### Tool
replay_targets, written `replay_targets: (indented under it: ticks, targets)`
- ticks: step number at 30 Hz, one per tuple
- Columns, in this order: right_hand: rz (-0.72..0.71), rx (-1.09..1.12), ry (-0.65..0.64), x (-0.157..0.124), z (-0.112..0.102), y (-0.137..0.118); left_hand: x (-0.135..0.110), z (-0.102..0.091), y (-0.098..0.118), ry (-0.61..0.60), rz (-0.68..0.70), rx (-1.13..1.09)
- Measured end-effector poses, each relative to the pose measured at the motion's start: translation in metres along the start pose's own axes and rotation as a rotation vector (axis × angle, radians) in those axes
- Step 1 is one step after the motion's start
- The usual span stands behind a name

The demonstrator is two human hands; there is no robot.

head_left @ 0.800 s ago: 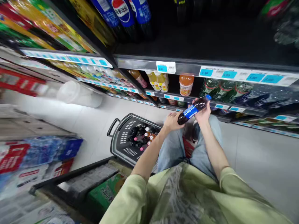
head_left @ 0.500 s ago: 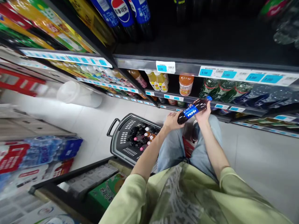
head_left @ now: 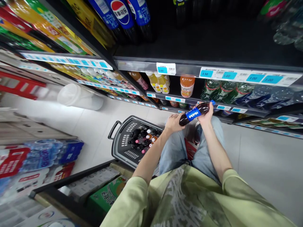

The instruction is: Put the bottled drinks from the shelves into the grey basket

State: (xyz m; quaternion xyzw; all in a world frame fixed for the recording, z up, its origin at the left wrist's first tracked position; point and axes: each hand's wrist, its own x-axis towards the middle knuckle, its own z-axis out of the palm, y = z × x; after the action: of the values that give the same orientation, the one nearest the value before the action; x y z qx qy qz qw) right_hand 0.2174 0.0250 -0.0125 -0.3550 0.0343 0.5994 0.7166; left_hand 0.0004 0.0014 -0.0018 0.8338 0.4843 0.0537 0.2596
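A dark cola bottle [head_left: 194,114] with a blue Pepsi label and blue cap lies tilted between my two hands, in front of the shelves. My left hand [head_left: 174,123] is closed around its base end. Near the cap, my right hand [head_left: 206,116] grips the neck end, its fingers partly hidden behind the bottle. To the left of my legs a grey shopping basket [head_left: 125,140] stands on the floor. Inside it are several small bottles [head_left: 143,138] with black, pink, white and orange tops.
Drink shelves with a price-tag rail [head_left: 189,67] run across the front. On the lower shelf stand an orange drink bottle [head_left: 187,86] and several green bottles [head_left: 220,90]. A white bucket [head_left: 80,96] sits at the left, and packs of bottled water [head_left: 44,154] are stacked nearer.
The view has shifted very slightly. Both hands still hold the cola bottle in almost the same place, its cap end a touch lower.
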Motion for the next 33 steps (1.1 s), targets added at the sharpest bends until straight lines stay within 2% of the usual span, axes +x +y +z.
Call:
replay_targets:
  ticks: [9,13,19,26,33]
  targets:
    - [0.029,0.017,-0.253,-0.017,0.009,-0.010,-0.002,0.001,-0.003,0.022,-0.013,-0.020]
    - [0.022,0.005,-0.300,-0.021,0.010,-0.012,-0.002,0.003,-0.005,0.035,-0.002,-0.030]
    - [0.020,0.022,-0.281,-0.022,0.009,-0.013,-0.001,0.003,-0.005,0.043,0.003,-0.047]
    - [0.009,0.061,-0.097,-0.017,0.013,-0.012,-0.001,0.002,-0.001,0.033,-0.010,-0.018]
    - [-0.002,0.072,-0.066,-0.014,0.012,-0.012,-0.001,0.000,0.002,0.028,-0.018,-0.016]
